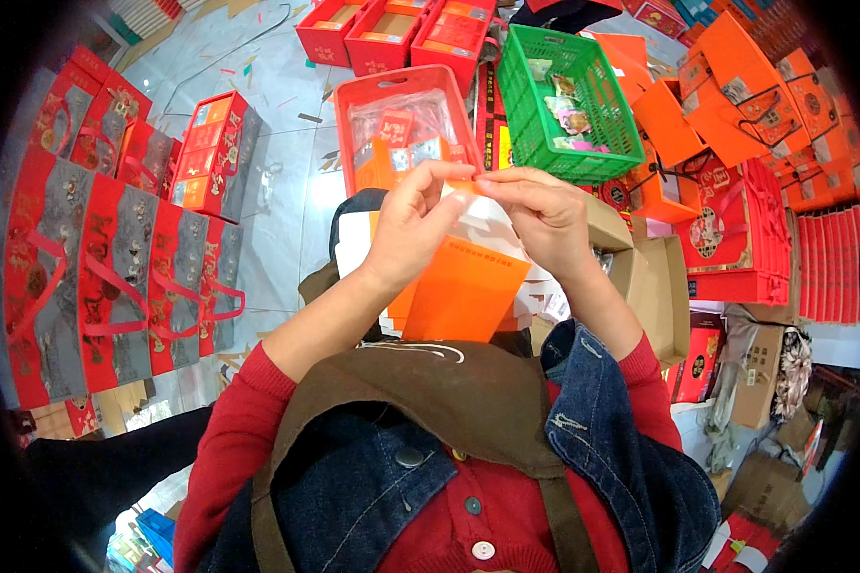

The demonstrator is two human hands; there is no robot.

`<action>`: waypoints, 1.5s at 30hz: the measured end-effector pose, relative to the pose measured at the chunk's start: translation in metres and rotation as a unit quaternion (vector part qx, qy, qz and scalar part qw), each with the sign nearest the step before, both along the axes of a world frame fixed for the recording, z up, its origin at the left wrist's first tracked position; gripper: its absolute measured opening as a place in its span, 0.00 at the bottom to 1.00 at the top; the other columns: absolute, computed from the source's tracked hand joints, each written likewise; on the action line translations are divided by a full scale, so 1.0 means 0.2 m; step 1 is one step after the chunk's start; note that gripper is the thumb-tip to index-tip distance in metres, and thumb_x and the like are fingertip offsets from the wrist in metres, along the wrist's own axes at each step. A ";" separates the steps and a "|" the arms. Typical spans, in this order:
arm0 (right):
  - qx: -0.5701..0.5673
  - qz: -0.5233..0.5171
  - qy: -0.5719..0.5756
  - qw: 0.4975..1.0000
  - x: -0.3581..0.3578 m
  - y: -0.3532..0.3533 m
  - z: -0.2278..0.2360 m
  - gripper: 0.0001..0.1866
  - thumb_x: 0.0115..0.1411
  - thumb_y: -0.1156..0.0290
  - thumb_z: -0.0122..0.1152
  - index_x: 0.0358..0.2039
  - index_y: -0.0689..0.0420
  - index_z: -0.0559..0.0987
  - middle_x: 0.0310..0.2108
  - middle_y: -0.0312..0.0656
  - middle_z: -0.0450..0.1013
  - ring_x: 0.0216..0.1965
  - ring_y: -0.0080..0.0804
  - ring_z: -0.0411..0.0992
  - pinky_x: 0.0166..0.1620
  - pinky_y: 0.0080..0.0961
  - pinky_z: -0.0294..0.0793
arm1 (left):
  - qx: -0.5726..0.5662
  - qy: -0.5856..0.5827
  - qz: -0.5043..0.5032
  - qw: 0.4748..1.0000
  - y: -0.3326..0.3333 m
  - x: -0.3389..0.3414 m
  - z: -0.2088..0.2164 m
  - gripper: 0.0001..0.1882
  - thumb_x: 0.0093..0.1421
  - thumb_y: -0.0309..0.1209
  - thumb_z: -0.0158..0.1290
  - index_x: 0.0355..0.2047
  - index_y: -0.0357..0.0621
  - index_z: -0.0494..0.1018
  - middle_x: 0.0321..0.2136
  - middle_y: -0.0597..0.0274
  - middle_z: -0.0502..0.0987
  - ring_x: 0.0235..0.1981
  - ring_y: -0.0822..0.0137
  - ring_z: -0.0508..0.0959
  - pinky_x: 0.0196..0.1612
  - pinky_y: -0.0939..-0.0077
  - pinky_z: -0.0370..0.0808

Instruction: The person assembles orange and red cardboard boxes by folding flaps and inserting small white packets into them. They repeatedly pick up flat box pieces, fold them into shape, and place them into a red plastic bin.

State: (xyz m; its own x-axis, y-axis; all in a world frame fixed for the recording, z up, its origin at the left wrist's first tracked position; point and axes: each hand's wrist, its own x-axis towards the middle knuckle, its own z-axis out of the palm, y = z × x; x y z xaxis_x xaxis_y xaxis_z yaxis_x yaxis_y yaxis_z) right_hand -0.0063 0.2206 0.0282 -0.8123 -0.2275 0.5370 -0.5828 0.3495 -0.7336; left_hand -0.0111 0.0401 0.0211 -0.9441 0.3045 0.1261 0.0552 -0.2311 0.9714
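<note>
In front of my chest is an orange cardboard box [468, 291] with white inner sides, its flaps at the far end standing up. My left hand [416, 215] pinches an orange-edged flap there between thumb and fingers. From the other side my right hand [545, 212] grips the same far end, thumb and fingertips together. The fingertips of both hands nearly meet. More white and orange card lies beneath the box, partly hidden by it and by my arms. Just beyond my hands a red plastic crate [347, 100] holds orange and red packets and clear plastic film.
Right of the crate stands a green basket [545, 162] with small wrapped packets. Red gift boxes with ribbon handles [115, 277] line the left. Orange boxes [741, 115] pile up at the right, above a red case [750, 229]. An opened brown carton [661, 286] sits beside my right forearm.
</note>
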 end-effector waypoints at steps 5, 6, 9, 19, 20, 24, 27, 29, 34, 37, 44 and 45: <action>-0.124 0.078 -0.262 0.954 0.01 0.04 0.09 0.15 0.52 0.83 0.57 0.42 0.59 0.79 0.38 0.41 0.76 0.38 0.25 0.74 0.40 0.21 0.73 | -0.012 -0.066 0.016 0.998 0.00 -0.01 0.01 0.10 0.60 0.27 0.50 0.42 0.42 0.70 0.31 0.68 0.74 0.31 0.81 0.72 0.34 0.86 0.68; -0.218 0.083 -0.285 0.930 -0.01 0.05 0.09 0.16 0.54 0.80 0.57 0.45 0.62 0.77 0.37 0.41 0.76 0.35 0.21 0.73 0.36 0.18 0.73 | -0.016 -0.064 0.019 0.998 -0.01 -0.02 0.01 0.09 0.60 0.27 0.50 0.42 0.42 0.70 0.30 0.68 0.74 0.30 0.81 0.72 0.34 0.86 0.68; -0.169 0.026 -0.359 0.918 -0.01 0.06 0.12 0.10 0.54 0.78 0.59 0.39 0.63 0.80 0.28 0.35 0.76 0.29 0.16 0.71 0.33 0.15 0.71 | -0.015 -0.059 0.019 0.998 0.00 0.00 0.02 0.08 0.60 0.26 0.50 0.41 0.42 0.70 0.30 0.69 0.74 0.30 0.81 0.72 0.33 0.87 0.68; -0.058 0.002 -0.263 0.963 0.09 0.01 0.09 0.10 0.57 0.73 0.58 0.39 0.63 0.80 0.31 0.39 0.77 0.31 0.19 0.72 0.35 0.17 0.71 | 0.050 0.033 -0.073 0.996 -0.09 0.05 -0.08 0.29 0.58 0.27 0.52 0.58 0.44 0.54 0.51 0.56 0.65 0.52 0.68 0.67 0.55 0.73 0.62; -0.086 0.015 -0.240 0.967 0.11 0.00 0.07 0.10 0.58 0.73 0.57 0.39 0.63 0.79 0.33 0.41 0.77 0.34 0.20 0.72 0.38 0.18 0.71 | 0.042 0.013 -0.087 0.995 -0.10 0.07 -0.09 0.31 0.58 0.28 0.53 0.59 0.45 0.52 0.53 0.56 0.63 0.54 0.67 0.64 0.57 0.72 0.59; -0.117 0.016 -0.241 0.963 0.16 -0.04 0.03 0.11 0.59 0.73 0.55 0.41 0.62 0.79 0.41 0.45 0.76 0.43 0.26 0.72 0.46 0.21 0.70 | 0.008 0.006 -0.102 0.995 -0.11 0.09 -0.12 0.34 0.58 0.29 0.54 0.60 0.45 0.49 0.56 0.55 0.59 0.57 0.65 0.61 0.59 0.69 0.57; -0.083 -0.022 -0.211 0.974 0.21 -0.08 0.02 0.11 0.57 0.75 0.57 0.41 0.61 0.79 0.42 0.46 0.76 0.44 0.28 0.73 0.47 0.22 0.70 | 0.007 0.012 -0.107 0.994 -0.12 0.10 -0.13 0.33 0.58 0.30 0.53 0.61 0.45 0.49 0.56 0.54 0.59 0.57 0.65 0.62 0.59 0.69 0.58; -0.075 -0.051 -0.205 0.975 0.21 -0.09 0.02 0.11 0.56 0.77 0.58 0.40 0.60 0.79 0.41 0.47 0.76 0.42 0.29 0.74 0.46 0.22 0.71 | 0.028 0.001 -0.118 0.993 -0.12 0.11 -0.13 0.33 0.59 0.30 0.53 0.61 0.45 0.49 0.57 0.53 0.59 0.57 0.65 0.62 0.58 0.69 0.59; -0.055 -0.027 -0.197 0.978 0.21 -0.08 0.04 0.12 0.55 0.79 0.58 0.40 0.61 0.79 0.41 0.46 0.76 0.43 0.28 0.73 0.47 0.22 0.69 | 0.028 0.029 -0.109 0.993 -0.13 0.12 -0.15 0.32 0.60 0.30 0.51 0.60 0.45 0.49 0.57 0.51 0.59 0.58 0.64 0.62 0.59 0.68 0.59; -0.046 -0.003 -0.196 0.980 0.21 -0.06 0.05 0.12 0.54 0.80 0.57 0.40 0.61 0.79 0.42 0.46 0.75 0.43 0.27 0.72 0.47 0.21 0.69 | 0.019 0.034 -0.107 0.993 -0.14 0.13 -0.14 0.30 0.60 0.29 0.50 0.60 0.45 0.49 0.58 0.50 0.59 0.58 0.63 0.62 0.59 0.67 0.59; -0.082 0.084 -0.210 0.971 0.17 0.01 0.04 0.12 0.53 0.78 0.59 0.39 0.62 0.80 0.42 0.48 0.75 0.44 0.32 0.72 0.48 0.25 0.69 | 0.018 0.050 -0.124 0.991 -0.15 0.13 -0.14 0.28 0.61 0.28 0.49 0.59 0.45 0.50 0.59 0.49 0.58 0.59 0.61 0.61 0.60 0.66 0.58; -0.093 0.089 -0.217 0.968 0.16 0.01 0.02 0.12 0.53 0.78 0.59 0.39 0.62 0.80 0.42 0.49 0.75 0.45 0.33 0.72 0.48 0.26 0.69 | 0.013 0.047 -0.127 0.991 -0.15 0.13 -0.13 0.28 0.61 0.28 0.49 0.59 0.45 0.50 0.59 0.49 0.57 0.59 0.61 0.61 0.60 0.66 0.58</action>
